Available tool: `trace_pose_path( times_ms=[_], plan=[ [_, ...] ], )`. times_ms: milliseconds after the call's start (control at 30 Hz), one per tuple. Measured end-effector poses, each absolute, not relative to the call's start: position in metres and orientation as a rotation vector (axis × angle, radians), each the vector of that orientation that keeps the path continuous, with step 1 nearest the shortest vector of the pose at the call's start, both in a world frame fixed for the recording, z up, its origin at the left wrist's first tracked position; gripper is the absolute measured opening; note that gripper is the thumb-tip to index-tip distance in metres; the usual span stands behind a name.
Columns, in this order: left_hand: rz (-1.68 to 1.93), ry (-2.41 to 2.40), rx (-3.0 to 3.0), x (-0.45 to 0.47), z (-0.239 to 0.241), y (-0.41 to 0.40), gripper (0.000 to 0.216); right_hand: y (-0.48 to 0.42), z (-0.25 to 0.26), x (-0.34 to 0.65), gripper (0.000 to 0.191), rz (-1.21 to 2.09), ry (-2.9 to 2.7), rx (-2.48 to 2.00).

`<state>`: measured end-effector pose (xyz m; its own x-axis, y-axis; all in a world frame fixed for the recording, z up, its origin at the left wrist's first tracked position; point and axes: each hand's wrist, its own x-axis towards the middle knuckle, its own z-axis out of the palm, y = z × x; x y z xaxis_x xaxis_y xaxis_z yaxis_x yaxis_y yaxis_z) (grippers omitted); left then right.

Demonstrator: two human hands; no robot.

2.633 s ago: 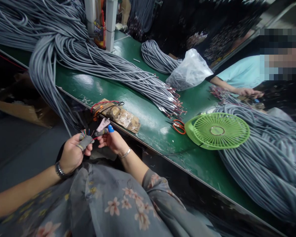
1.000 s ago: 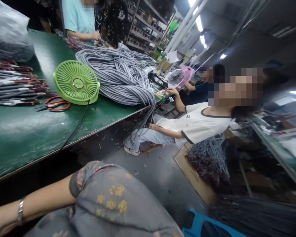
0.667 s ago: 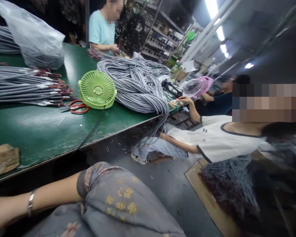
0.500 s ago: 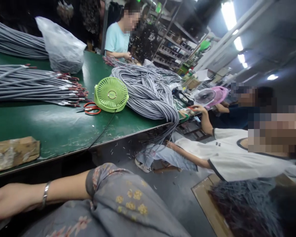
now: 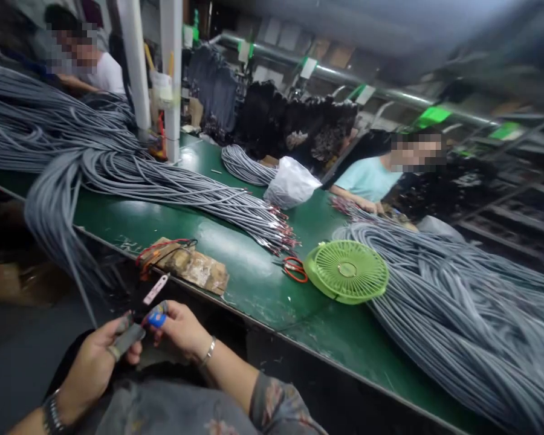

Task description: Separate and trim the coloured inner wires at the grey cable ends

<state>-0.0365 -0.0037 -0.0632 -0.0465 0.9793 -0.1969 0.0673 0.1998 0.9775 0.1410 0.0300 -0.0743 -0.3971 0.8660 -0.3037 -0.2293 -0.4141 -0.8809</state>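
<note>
My left hand (image 5: 90, 365) is closed on the end of a grey cable (image 5: 127, 338), low at the left, in front of the table's edge. Close beside it my right hand (image 5: 181, 329) is closed too, pinching a small tool (image 5: 156, 289) with a pale blade that points up; a blue cover (image 5: 156, 318) sits on one fingertip. Both hands are blurred by motion. A bracelet is on my right wrist and a watch on my left.
The green table (image 5: 254, 284) bears a taped wooden block (image 5: 188, 269), red scissors (image 5: 294, 269), a green fan (image 5: 347, 270), a plastic bag (image 5: 291, 183) and long grey cable bundles (image 5: 185, 193). A big cable pile (image 5: 471, 302) fills the right. A co-worker in light blue (image 5: 369, 178) works opposite.
The view has swung from the co-workers at my right back to the table's left part. Both my hands are in sight again, still on the cable end and the tool.
</note>
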Motion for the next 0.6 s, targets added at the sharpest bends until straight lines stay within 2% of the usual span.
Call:
trace_pose_path(
  times_ms=[167,300,600],
  plan=[
    [0.948,1.303,1.068,-0.024,-0.04,-0.008,0.028,0.027,-0.068,0.132,0.063,1.772,-1.086,-1.039],
    [0.861,1.242,1.094,-0.025,-0.032,-0.006,0.024,0.028,-0.057,0.134,0.057,1.747,-1.11,-1.104],
    [1.137,1.245,0.762,-0.02,-0.028,-0.006,0.023,0.017,-0.062,0.139,0.055,1.735,-0.991,-1.066]
  ],
)
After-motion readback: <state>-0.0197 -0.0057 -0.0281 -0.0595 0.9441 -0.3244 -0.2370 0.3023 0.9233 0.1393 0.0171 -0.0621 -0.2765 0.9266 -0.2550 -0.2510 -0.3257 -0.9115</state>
